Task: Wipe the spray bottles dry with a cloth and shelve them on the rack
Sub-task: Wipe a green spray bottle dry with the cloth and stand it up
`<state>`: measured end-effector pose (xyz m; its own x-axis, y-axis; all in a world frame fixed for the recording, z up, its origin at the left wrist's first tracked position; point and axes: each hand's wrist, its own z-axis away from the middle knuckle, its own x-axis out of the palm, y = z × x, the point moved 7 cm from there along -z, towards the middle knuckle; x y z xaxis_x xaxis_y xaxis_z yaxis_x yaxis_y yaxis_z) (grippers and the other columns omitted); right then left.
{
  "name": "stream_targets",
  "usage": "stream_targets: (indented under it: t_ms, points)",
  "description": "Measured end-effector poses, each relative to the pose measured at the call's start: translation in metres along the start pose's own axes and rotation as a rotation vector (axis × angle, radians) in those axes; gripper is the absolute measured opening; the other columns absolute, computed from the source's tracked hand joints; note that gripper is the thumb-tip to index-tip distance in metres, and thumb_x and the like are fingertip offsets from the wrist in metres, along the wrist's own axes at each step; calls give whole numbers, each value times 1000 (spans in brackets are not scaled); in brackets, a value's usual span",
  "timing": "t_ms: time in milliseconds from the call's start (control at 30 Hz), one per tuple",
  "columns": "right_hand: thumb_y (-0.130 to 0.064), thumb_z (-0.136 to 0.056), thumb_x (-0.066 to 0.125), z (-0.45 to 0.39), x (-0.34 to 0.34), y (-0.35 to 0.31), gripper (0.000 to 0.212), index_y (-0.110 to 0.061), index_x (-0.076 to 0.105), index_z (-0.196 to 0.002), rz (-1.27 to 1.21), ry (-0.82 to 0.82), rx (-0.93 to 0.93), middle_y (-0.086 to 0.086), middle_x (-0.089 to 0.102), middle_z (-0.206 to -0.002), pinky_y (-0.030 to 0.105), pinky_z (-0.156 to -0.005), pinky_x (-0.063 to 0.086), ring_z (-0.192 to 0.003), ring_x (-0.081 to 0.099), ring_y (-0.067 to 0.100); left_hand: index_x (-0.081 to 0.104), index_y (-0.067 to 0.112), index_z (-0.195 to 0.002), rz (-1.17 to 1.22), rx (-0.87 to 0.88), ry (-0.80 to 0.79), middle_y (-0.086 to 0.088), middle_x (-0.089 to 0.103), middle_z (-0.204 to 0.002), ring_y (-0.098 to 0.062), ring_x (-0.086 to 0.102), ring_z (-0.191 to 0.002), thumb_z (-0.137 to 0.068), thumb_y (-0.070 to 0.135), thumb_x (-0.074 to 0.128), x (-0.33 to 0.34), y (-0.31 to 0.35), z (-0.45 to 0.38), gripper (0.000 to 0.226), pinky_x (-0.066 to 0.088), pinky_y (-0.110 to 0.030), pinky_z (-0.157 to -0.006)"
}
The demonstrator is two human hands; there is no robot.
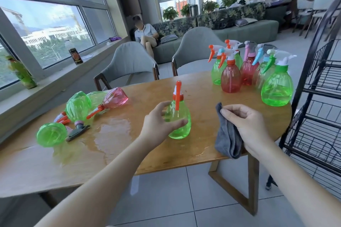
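Your left hand [162, 121] curls around the belly of an upright green spray bottle [179, 121] with an orange trigger, thumb in front and fingers behind; motion blur leaves it unclear whether the grip is fully closed. The bottle stands near the front edge of the wooden bench [199, 86], so it seems steadied for wiping.

Your right hand [247, 125] pinches a grey cloth [227, 140] between thumb and fingertips. The cloth hangs down just beside the bottle, apart from it, likely ready to meet the plastic.

To your left, about 5 bottles lie on their sides in a heap [79, 108], beside a wide puddle [110, 134] that spreads toward you. These are probably the wet ones waiting. At the far right corner, about 7 bottles stand upright in a tight cluster [254, 75], perhaps already dried.

The black wire rack [323, 79] stands on the floor just past the bench's right edge, its shelves bare where visible. Open bench lies between the held bottle and the upright cluster, giving a path toward the rack. Mind the front edge near the cloth, and the puddle, which could re-wet a bottle set down there.
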<state>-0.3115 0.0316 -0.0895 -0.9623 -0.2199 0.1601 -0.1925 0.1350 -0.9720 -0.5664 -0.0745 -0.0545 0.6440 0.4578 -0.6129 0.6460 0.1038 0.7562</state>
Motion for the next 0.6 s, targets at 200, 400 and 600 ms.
stream_targets:
  t_ms: [200,400,600]
  points:
    - [-12,-91,79,-1,-13,-4,4,-16,77,-92,-46,31,10,-3,77,-81,43,-86,57,-81,71,16,48,38,-142,131,-10,106,7,64,-126,-18,65,-119,-66,59,92,31,11,30,90,58,-33,-93]
    - [-14,-91,79,-5,-27,-7,4,-16,77,-92,-53,54,-4,-3,77,-83,38,-79,57,-81,73,16,22,49,-149,27,171,38,8,47,-154,-10,50,-141,-62,73,90,24,0,42,113,45,-42,-116]
    - [-12,-92,78,-7,-23,-8,4,-15,77,-93,-64,54,-5,-3,77,-84,39,-80,59,-81,73,15,17,65,-143,-42,407,-59,-5,43,-156,-22,42,-150,-82,44,87,35,13,32,95,39,-54,-122]
